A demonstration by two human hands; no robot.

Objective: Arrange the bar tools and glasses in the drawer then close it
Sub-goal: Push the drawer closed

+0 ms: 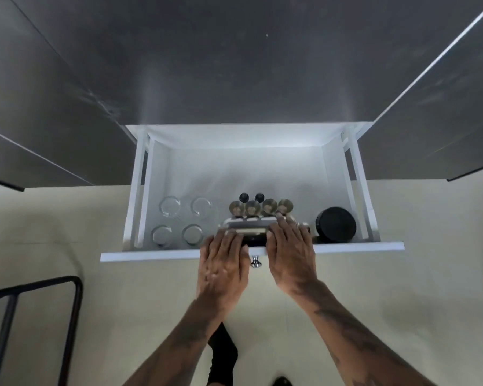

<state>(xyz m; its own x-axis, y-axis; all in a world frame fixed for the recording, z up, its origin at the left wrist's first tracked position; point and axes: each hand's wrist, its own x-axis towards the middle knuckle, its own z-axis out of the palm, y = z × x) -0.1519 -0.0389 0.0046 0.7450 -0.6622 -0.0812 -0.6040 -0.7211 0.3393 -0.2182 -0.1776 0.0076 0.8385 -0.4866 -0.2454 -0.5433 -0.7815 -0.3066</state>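
The white drawer (151,256) stands pulled out below a steel counter. Several clear glasses (170,206) stand upright in a square group at its left. In the middle, several metal bar tools (251,208) with round tops stand in a row, with two black knobs (243,196) behind them. They sit on a silver tool stand (248,225). My left hand (223,263) and my right hand (289,252) reach over the drawer front, and each grips one end of the stand. A round black container (335,224) sits at the right front corner.
The drawer's chrome knob (255,262) shows between my wrists. The steel counter (234,65) overhangs the back of the drawer. A black metal frame (76,302) stands on the beige floor at the lower left. My black shoes (222,355) are below.
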